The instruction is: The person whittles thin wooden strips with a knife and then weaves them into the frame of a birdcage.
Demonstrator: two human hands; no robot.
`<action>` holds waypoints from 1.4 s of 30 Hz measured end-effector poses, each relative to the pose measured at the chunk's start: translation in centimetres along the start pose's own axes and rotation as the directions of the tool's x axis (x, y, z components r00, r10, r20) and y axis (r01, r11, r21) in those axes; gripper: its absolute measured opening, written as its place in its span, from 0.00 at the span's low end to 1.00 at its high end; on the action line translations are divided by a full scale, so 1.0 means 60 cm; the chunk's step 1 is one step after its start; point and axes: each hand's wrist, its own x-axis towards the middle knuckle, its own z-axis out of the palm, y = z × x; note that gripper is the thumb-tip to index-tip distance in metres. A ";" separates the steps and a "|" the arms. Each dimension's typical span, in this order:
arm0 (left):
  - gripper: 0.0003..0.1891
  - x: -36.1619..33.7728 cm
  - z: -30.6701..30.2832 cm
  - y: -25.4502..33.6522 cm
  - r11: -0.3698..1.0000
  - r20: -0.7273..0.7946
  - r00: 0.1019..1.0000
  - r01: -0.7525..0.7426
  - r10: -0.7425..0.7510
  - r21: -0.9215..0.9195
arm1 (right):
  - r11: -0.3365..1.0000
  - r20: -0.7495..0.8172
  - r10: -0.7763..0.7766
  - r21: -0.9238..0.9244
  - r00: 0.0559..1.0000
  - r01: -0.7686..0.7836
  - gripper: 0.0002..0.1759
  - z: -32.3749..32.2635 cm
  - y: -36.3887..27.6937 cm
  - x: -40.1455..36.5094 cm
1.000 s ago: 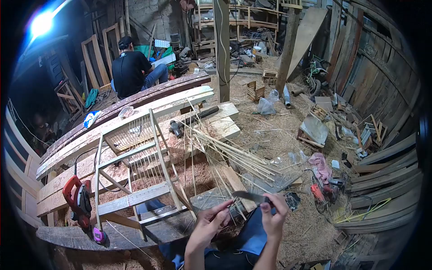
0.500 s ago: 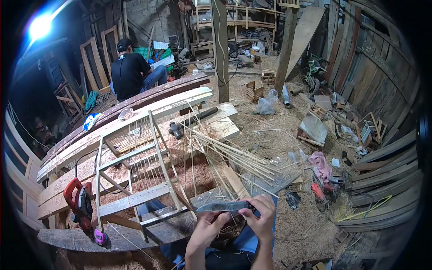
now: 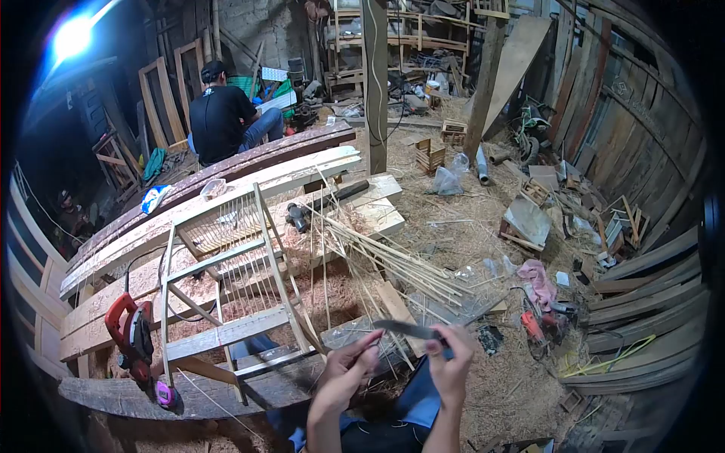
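My right hand (image 3: 451, 361) is closed around the handle of a knife (image 3: 408, 329), whose broad dark blade points left. Just below the blade's tip, my left hand (image 3: 346, 371) has its fingers pinched together; whatever they hold, if anything, I cannot make out. Beyond both hands, a bundle of thin wooden sticks (image 3: 404, 264) fans out across the bench (image 3: 189, 396). A slatted wooden frame (image 3: 226, 332) stands on the bench to the left of my hands. Near the knife lies a short flat board (image 3: 399, 311).
A red power tool (image 3: 132, 340) and a purple tape measure (image 3: 166, 394) sit at the left. A hammer-like tool (image 3: 298, 217) lies past the frame. Another person (image 3: 219, 121) sits at the back left. An orange power tool (image 3: 538, 328) rests on the shaving-strewn floor.
The knife has moved up and right with my right hand, and its blade has turned. My left hand has come away from the blade's flat and drawn its fingers together.
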 end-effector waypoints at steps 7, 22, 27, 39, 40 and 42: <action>0.20 -0.006 0.021 -0.015 0.993 -0.028 0.993 -0.119 0.119 -0.002 | 0.991 0.179 -0.135 0.042 0.975 0.129 0.20 0.024 -0.030 0.004; 0.23 0.001 0.002 -0.013 1.000 0.014 1.000 -0.018 0.018 0.025 | 1.000 0.036 0.026 -0.007 0.999 -0.025 0.28 -0.026 0.013 -0.001; 0.21 -0.007 0.008 -0.017 0.997 0.022 0.999 -0.044 0.045 -0.065 | 0.991 0.220 -0.121 0.084 0.968 0.105 0.21 0.022 -0.024 -0.001; 0.23 0.010 0.004 -0.027 0.999 0.054 0.998 -0.014 0.012 0.029 | 0.998 0.032 -0.038 0.058 0.999 0.036 0.25 -0.012 -0.016 -0.002; 0.23 0.003 0.010 -0.019 0.999 0.102 0.994 -0.046 0.047 -0.012 | 0.994 0.098 -0.094 0.067 0.991 0.088 0.24 0.001 -0.023 -0.002; 0.24 0.001 0.012 -0.025 0.998 0.055 0.997 -0.041 0.044 -0.057 | 0.986 0.191 -0.154 0.094 0.970 0.138 0.21 0.027 -0.032 -0.006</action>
